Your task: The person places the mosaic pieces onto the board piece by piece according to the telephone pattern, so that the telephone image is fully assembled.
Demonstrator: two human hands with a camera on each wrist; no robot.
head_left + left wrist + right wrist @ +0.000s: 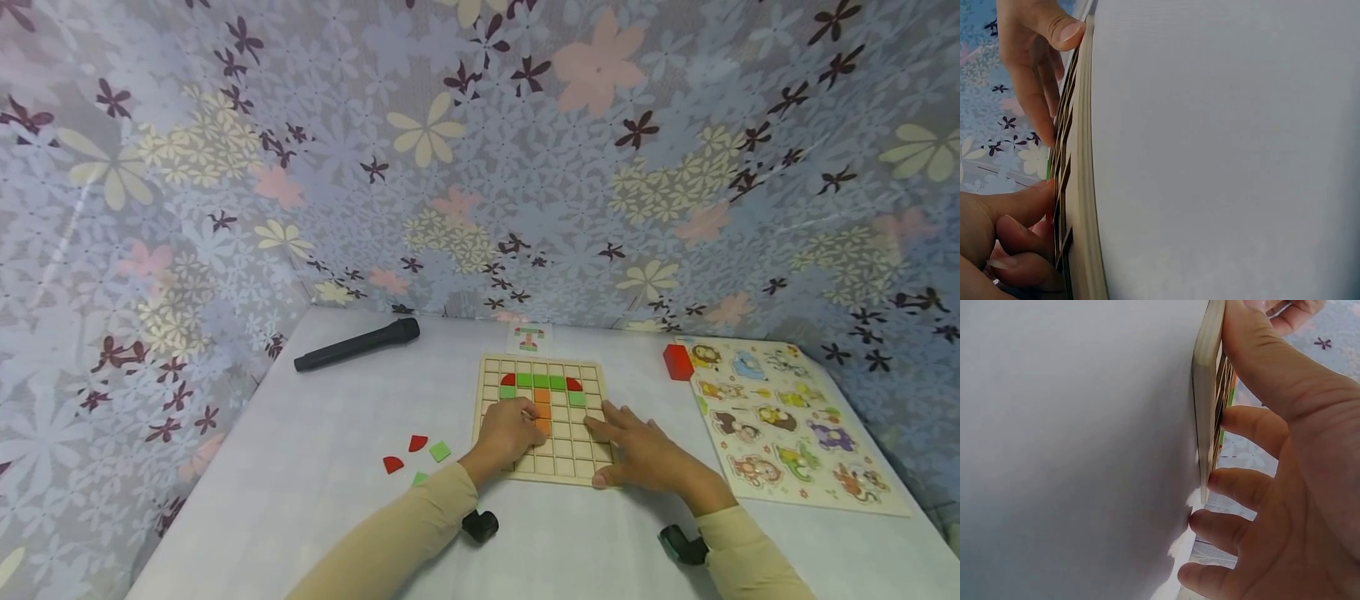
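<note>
1 orange square (543, 427) touches the left fingers (525, 406).

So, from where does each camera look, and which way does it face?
Head: worn on the head, facing forward and down at the gridded board and patterned backdrop; both sleeves, left hand and right hand show.
Left wrist: on that wrist, seeing the board nearly edge-on; left hand at lower left, right hand at top.
Right wrist: on that wrist, also nearly edge-on; right hand near, part of the left hand at top.
Shared: both wrist views show the board's edge, white tabletop and both hands.
</note>
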